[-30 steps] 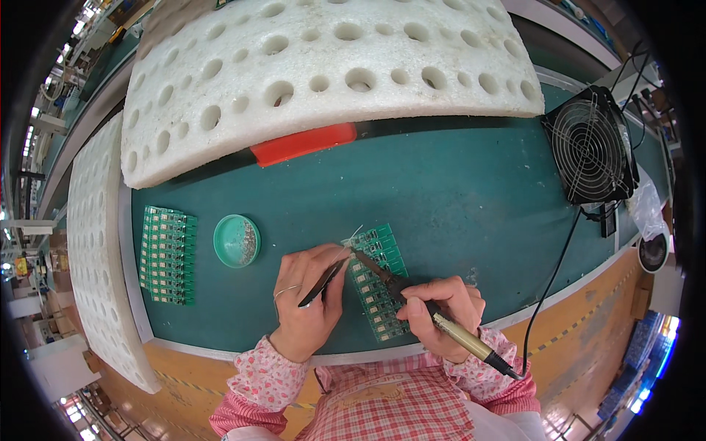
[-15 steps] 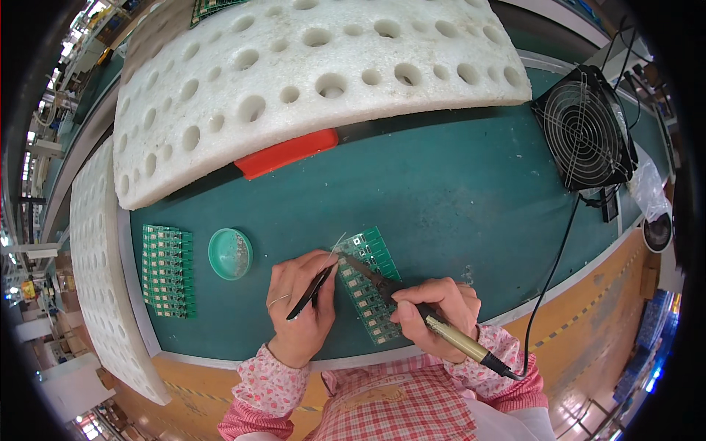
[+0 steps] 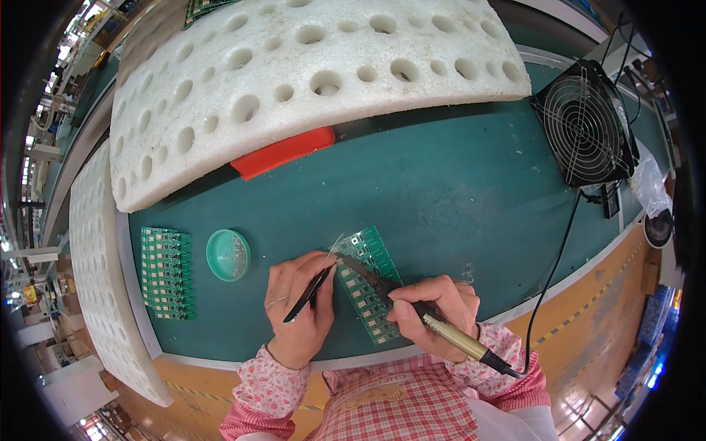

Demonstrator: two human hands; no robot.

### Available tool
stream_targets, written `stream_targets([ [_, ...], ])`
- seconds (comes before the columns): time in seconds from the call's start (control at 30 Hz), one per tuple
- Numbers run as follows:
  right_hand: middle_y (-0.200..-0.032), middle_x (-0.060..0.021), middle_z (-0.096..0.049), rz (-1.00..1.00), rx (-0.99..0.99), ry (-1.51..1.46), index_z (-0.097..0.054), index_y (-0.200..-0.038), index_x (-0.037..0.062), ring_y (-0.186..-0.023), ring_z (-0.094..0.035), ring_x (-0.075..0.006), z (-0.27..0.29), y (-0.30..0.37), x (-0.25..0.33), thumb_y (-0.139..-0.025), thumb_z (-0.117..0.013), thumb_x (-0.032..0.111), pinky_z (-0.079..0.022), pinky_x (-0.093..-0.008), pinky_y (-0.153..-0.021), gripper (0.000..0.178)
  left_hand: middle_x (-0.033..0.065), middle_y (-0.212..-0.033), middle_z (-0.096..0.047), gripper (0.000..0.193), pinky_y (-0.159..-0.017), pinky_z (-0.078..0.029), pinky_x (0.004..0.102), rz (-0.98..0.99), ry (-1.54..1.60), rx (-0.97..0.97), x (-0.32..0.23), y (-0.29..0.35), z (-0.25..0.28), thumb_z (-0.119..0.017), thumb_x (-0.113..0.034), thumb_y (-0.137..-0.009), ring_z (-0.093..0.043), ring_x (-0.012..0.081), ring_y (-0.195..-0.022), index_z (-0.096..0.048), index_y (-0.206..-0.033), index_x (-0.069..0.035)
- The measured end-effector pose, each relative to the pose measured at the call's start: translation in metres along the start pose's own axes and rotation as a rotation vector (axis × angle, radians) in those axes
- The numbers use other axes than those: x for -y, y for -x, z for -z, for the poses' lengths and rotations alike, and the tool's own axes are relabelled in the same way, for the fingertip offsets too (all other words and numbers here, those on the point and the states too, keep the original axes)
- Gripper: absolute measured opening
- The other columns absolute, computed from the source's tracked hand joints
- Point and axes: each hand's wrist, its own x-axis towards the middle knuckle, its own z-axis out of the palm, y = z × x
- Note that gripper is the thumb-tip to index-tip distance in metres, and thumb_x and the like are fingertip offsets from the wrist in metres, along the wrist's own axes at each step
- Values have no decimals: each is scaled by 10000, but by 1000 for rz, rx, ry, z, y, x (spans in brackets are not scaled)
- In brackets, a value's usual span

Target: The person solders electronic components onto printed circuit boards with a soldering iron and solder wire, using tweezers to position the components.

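My right hand grips a soldering iron with a gold handle, its tip reaching the upper left part of a green circuit board panel. Closed around black tweezers, my left hand rests at the panel's left edge. A thin pale wire, probably solder, sticks up from its fingertips beside the iron's tip. What exactly the tip touches is too small to tell. Left of my left hand stands a small round green dish with small bits inside. Farther left lies another green board panel.
A big white foam block with round holes spans the far side, above a red tray. Another foam sheet stands along the left edge. A black fan sits at the far right; the iron's cord runs past it.
Both hands, the iron and the tweezers stay almost in place over the board. The whole view has shifted very slightly.
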Motion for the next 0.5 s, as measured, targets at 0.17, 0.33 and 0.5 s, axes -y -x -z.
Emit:
stream_targets([
  [0.17, -688, -114, -716, -14, 84, 18, -599, -955, -29, -638, -744, -176, 3, -3, 1, -904, -684, 27, -570, -254, -539, 114, 122, -1025, -712, 250, -782, -503, 343, 4, -9, 8, 2, 1, 0, -689, 91, -835, -659, 276, -891, -674, -1054, -28],
  [0.33, -689, -95, -707, -12, 41, 13, -629, -959, -8, -585, -713, -167, -1, 0, 1, -847, -737, 12, -544, -265, -515, 157, 103, -1016, -713, 329, -773, -497, 351, -5, -6, -9, 3, 1, 0, -731, 82, -784, -633, 282, -844, -676, -1079, -53],
  [0.5, -679, -74, -695, -19, 5, -1, -662, -960, 13, -536, -684, -161, -2, -1, 0, -789, -789, -8, -520, -277, -493, 214, 114, -1025, -712, 287, -777, -500, 347, 3, -7, 1, 3, 0, 0, -709, 83, -813, -644, 280, -865, -674, -1068, -43],
])
